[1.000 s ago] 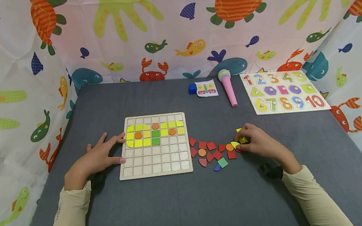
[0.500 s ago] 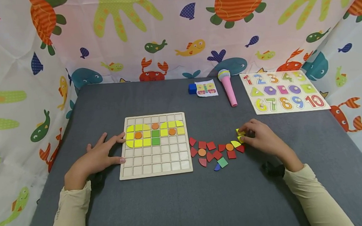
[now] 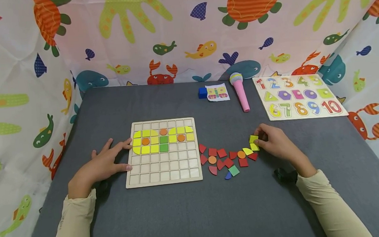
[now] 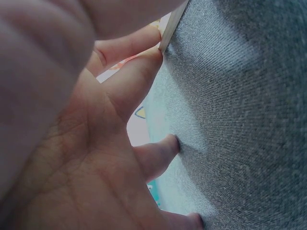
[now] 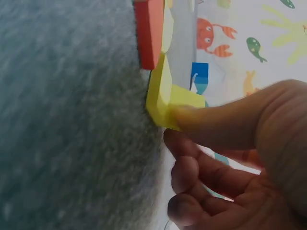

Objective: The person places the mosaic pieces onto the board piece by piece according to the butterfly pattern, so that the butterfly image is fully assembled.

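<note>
The wooden grid board (image 3: 165, 168) lies flat, with yellow, orange and green tiles in its upper rows. My left hand (image 3: 97, 169) rests at its left edge, fingers spread; in the left wrist view the fingertips (image 4: 156, 52) touch the board's edge (image 4: 171, 26). Right of the loose pieces, my right hand (image 3: 275, 142) pinches a yellow square tile (image 3: 253, 138) between thumb and fingers. Another yellow tile (image 3: 254, 147) lies just below it. In the right wrist view the thumb presses the yellow tile (image 5: 189, 97), tilted up beside a second yellow tile (image 5: 157, 96).
Loose red tiles (image 3: 228, 162), orange discs (image 3: 212, 160), a green square (image 3: 234, 171) and a blue piece (image 3: 228, 175) lie right of the board. Farther back are a blue block (image 3: 202, 93), a pattern card (image 3: 217, 93), a pink toy microphone (image 3: 240, 94) and a number puzzle (image 3: 300, 96).
My right hand has moved slightly up and right, from beside the yellow quarter piece to the yellow squares, uncovering a red tile. The left hand stays at the board's edge.
</note>
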Demonstrator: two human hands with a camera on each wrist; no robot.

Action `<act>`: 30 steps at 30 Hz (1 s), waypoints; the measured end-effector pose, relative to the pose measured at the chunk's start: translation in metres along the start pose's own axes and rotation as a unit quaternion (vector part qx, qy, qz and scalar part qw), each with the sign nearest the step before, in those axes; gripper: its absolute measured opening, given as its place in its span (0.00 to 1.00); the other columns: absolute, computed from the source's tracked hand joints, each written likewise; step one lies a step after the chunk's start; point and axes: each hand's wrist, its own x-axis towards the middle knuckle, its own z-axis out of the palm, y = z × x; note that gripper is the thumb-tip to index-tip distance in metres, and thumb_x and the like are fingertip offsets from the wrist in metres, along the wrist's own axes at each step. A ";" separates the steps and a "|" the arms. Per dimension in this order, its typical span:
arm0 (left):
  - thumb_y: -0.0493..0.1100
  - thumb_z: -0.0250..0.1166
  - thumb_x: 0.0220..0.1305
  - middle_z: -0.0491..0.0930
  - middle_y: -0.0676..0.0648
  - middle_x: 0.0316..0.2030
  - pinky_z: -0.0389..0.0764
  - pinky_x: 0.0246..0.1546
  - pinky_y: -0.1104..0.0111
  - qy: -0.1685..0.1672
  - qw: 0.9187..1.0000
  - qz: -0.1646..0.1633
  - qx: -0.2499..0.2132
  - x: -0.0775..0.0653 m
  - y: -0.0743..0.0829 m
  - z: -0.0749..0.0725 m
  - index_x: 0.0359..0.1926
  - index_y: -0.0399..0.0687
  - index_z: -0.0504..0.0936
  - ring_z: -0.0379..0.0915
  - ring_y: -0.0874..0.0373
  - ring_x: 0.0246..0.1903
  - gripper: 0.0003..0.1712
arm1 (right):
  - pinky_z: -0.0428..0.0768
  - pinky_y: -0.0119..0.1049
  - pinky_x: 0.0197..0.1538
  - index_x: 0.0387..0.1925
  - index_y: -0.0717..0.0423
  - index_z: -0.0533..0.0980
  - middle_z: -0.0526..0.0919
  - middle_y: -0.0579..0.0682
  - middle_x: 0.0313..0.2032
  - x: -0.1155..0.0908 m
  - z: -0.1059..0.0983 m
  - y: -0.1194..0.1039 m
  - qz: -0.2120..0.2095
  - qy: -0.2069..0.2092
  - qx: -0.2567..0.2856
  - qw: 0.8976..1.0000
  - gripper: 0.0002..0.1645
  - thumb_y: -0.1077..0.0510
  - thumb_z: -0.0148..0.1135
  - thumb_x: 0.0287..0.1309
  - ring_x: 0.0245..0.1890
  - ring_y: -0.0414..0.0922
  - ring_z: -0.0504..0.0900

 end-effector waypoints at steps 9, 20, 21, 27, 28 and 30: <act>0.55 0.79 0.63 0.51 0.31 0.82 0.25 0.63 0.18 0.000 1.000 0.000 0.002 -0.001 0.000 0.001 0.82 0.51 0.61 0.22 0.25 0.80 0.54 | 0.77 0.37 0.35 0.45 0.61 0.81 0.83 0.49 0.33 0.020 0.009 -0.021 -0.018 0.000 0.032 0.999 0.06 0.67 0.70 0.68 0.33 0.47 0.77; 0.53 0.79 0.64 0.52 0.32 0.82 0.26 0.64 0.18 0.002 1.000 -0.003 0.003 0.000 0.001 0.001 0.84 0.51 0.59 0.23 0.26 0.81 0.55 | 0.75 0.36 0.32 0.43 0.58 0.83 0.81 0.47 0.31 0.049 0.036 -0.058 -0.054 -0.033 0.073 0.995 0.04 0.66 0.70 0.69 0.30 0.46 0.76; 0.54 0.79 0.64 0.52 0.32 0.82 0.26 0.64 0.18 0.002 1.000 -0.003 0.003 0.000 0.001 0.001 0.84 0.51 0.60 0.23 0.26 0.81 0.55 | 0.76 0.36 0.33 0.43 0.57 0.83 0.81 0.47 0.31 0.052 0.038 -0.062 -0.058 -0.035 0.076 0.995 0.04 0.66 0.70 0.69 0.30 0.46 0.76; 0.54 0.79 0.64 0.52 0.33 0.83 0.26 0.64 0.18 0.001 1.000 0.001 0.006 0.001 0.001 0.001 0.82 0.52 0.63 0.24 0.26 0.81 0.52 | 0.80 0.39 0.36 0.41 0.56 0.84 0.84 0.45 0.32 0.065 0.055 -0.089 -0.089 -0.048 0.089 0.991 0.03 0.65 0.71 0.67 0.31 0.44 0.79; 0.53 0.79 0.64 0.52 0.33 0.83 0.26 0.64 0.18 0.002 1.000 0.002 0.007 0.001 0.001 0.001 0.82 0.52 0.63 0.24 0.26 0.81 0.51 | 0.81 0.39 0.37 0.40 0.57 0.84 0.85 0.44 0.32 0.066 0.057 -0.093 -0.092 -0.050 0.091 0.990 0.03 0.65 0.71 0.67 0.32 0.43 0.80; 0.53 0.79 0.64 0.52 0.34 0.83 0.26 0.63 0.18 0.002 1.000 0.003 0.007 0.001 0.000 0.000 0.82 0.52 0.63 0.24 0.26 0.81 0.52 | 0.82 0.40 0.39 0.41 0.57 0.84 0.86 0.44 0.32 0.070 0.062 -0.100 -0.098 -0.055 0.094 0.989 0.03 0.64 0.71 0.67 0.32 0.43 0.81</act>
